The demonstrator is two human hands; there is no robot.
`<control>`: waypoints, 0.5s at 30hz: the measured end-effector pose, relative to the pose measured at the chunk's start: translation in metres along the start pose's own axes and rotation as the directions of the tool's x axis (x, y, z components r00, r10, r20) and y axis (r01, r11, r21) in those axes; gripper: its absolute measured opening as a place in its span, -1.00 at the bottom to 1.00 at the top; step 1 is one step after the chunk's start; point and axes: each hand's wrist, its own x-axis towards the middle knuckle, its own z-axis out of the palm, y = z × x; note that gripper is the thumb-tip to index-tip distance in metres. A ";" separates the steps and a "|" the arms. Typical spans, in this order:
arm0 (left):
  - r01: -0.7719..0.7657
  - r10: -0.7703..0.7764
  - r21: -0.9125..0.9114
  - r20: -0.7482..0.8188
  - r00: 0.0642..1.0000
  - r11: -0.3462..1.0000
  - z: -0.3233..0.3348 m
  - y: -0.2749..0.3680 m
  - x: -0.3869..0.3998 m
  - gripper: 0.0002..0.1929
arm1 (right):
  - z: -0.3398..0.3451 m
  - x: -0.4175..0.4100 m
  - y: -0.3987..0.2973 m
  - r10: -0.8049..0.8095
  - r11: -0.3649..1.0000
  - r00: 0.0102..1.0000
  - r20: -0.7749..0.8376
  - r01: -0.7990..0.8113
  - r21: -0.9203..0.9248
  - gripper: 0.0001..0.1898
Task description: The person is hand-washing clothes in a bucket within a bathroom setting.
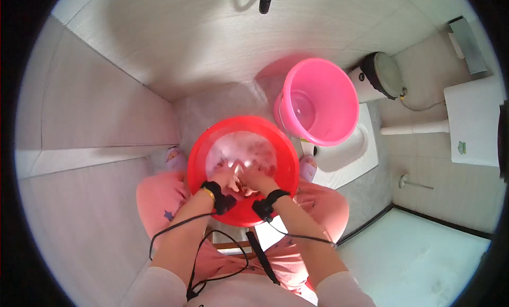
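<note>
A round red plastic basin point(290, 173) stands between my knees, holding sudsy water with wet cloth point(248, 192) in it. My left hand point(224, 177) and my right hand point(258, 179) are close together inside the basin, at the cloth, with the fingers partly hidden by cloth and suds. Whether either hand grips the cloth is not clear. Each wrist wears a black strap with a small device and a cable.
A pink bucket point(334, 104) stands beyond the basin to the right, beside a white squat toilet point(372, 163). A lidded bin point(364, 84) with a black liner is behind it. Tiled walls rise ahead and on the left. A white cistern point(473, 120) hangs at the right.
</note>
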 end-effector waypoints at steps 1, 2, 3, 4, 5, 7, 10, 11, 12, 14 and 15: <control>0.073 -0.073 0.000 0.020 0.997 0.997 0.007 -0.012 -0.003 0.00 | 0.018 0.004 -0.010 -0.030 1.000 1.000 0.006 0.030 0.005 -0.52; 0.048 -0.047 0.050 -0.028 0.998 0.998 0.015 -0.018 -0.003 -0.03 | 0.030 0.004 -0.013 0.048 0.990 0.997 -0.054 -0.041 0.136 -0.46; 0.023 -0.016 0.106 -0.073 0.997 0.994 0.022 -0.025 0.000 -0.06 | 0.033 0.009 -0.014 0.138 0.957 0.985 -0.104 -0.105 0.271 -0.40; 0.041 -0.042 -0.037 -0.030 0.999 0.998 0.027 -0.037 0.003 -0.18 | 0.025 0.013 -0.021 0.119 0.957 0.988 -0.096 -0.088 0.275 -0.40; 0.062 -0.063 -0.040 -0.029 0.998 0.997 0.030 -0.050 0.008 -0.18 | 0.018 0.015 -0.027 0.111 0.968 0.993 0.042 -0.118 0.221 -0.52; 0.093 -0.110 0.173 0.092 0.990 0.981 0.031 -0.044 0.025 -0.40 | 0.014 0.016 -0.014 0.140 0.971 0.970 0.201 -0.174 0.165 -0.62; 0.116 -0.138 0.122 0.192 0.972 0.986 0.034 -0.038 0.066 -0.65 | 0.034 0.021 0.020 0.103 0.898 0.987 0.119 -0.144 0.417 -0.73; 0.147 -0.150 0.034 0.255 0.955 0.989 0.041 -0.037 0.078 -0.68 | 0.048 0.026 0.034 0.235 0.931 0.972 0.017 -0.230 0.284 -0.70; 0.328 -0.324 -0.082 0.057 0.944 0.941 0.062 -0.117 0.074 -0.70 | 0.036 0.055 -0.011 0.200 0.971 0.969 -0.149 -0.175 0.164 -0.68; 0.357 -0.354 -0.018 0.093 0.931 0.934 0.073 -0.135 0.082 -0.70 | 0.039 0.060 -0.013 0.219 0.927 0.956 -0.193 -0.143 0.346 -0.70; 0.360 -0.364 0.050 0.108 0.925 0.932 0.071 -0.138 0.085 -0.70 | 0.035 0.060 -0.012 0.262 0.857 0.931 -0.254 -0.103 0.505 -0.72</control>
